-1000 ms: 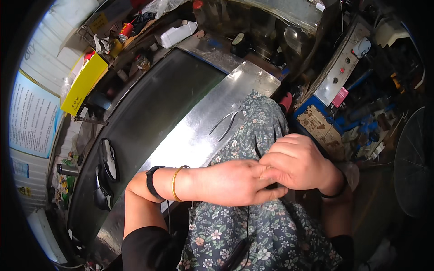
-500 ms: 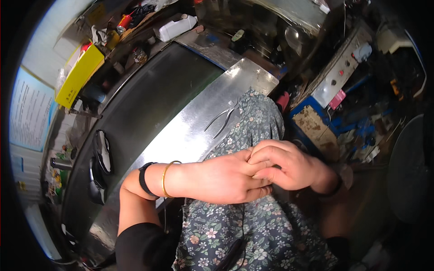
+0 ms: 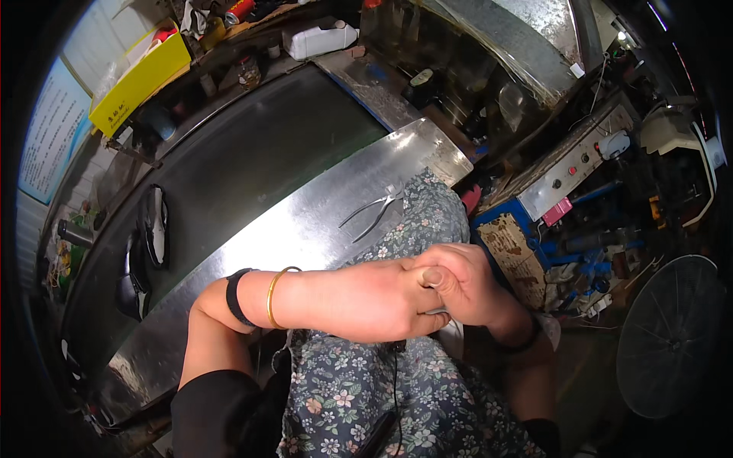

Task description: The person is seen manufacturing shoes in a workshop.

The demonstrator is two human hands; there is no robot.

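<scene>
Over my lap, my left hand (image 3: 374, 300) and my right hand (image 3: 467, 284) are pressed together. The left fingers are curled, and the right hand wraps round their tips with its thumb on top. A sliver of something pale shows under the left fingers, too little to name. A grey floral apron (image 3: 343, 393) spreads beneath the hands and over part of the metal ledge (image 3: 267, 221). On that ledge, just beyond the hands, lies a pair of pliers (image 3: 372, 210) with its handles apart. A black belt (image 3: 244, 145) runs behind the ledge, carrying two black shoes (image 3: 156, 225) at the left.
A yellow box (image 3: 141, 84) and a white jug (image 3: 321, 40) stand beyond the belt. At the right are a control panel (image 3: 576, 172) with buttons, a blue-framed machine (image 3: 511, 256) and a round mesh fan guard (image 3: 672, 336).
My view has shifted, bringing the round fan guard further in. My hands stay together, and the right thumb has moved up over the left fingers. The pliers lie as before.
</scene>
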